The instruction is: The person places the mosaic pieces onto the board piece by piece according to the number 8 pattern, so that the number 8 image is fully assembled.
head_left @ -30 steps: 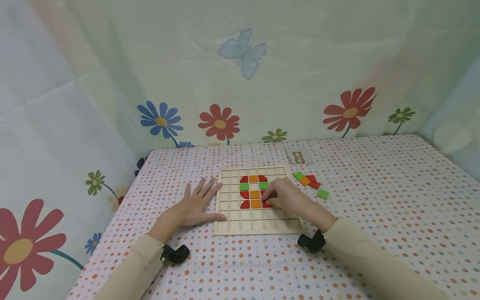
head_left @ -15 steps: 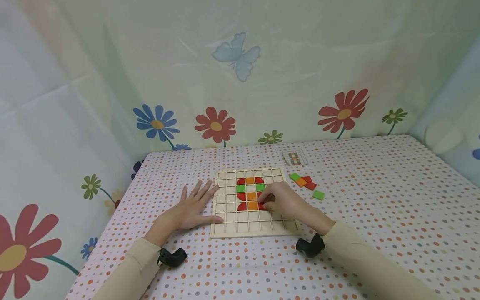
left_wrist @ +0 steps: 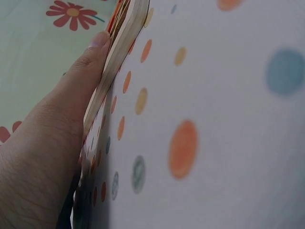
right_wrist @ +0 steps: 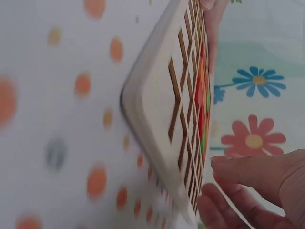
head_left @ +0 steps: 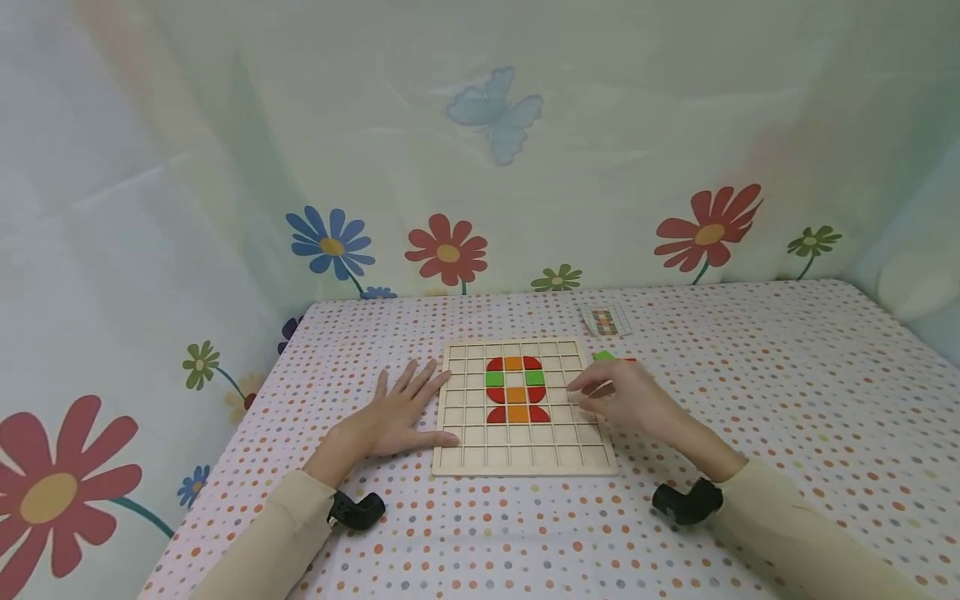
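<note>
**A:** Your left grip point(head_left: 390, 421) lies spread wide along the left side of the wooden board point(head_left: 480, 457), thumb touching the frame. How is your other side?

**B:** Your right grip point(head_left: 626, 396) is above the board's right edge, thumb and fingers bent with a narrow gap between them (you show nothing held there in the right wrist view).

**A:** And your pieces?

**B:** You have set tiles point(head_left: 517, 413) in red, orange and green in the middle columns, with a bare square between the two green ones. Just beyond your right grip, a loose green tile point(head_left: 603, 356) and a sliver of red show on the worktop point(head_left: 450, 533); you can't tell from here how many more your knuckles hide.

**A:** How should you expect them to handle?

**B:** Thin, stiff and very light, by their look, with faces smooth enough to slide under you. Take each one by opposite edges, thumb against forefinger.

**A:** And the board?

**B:** Rigid, probably light enough to skid on that cloth. Steady it by the outer rim; the slender ribs are likely its most fragile part, so don't pull on those.
</note>
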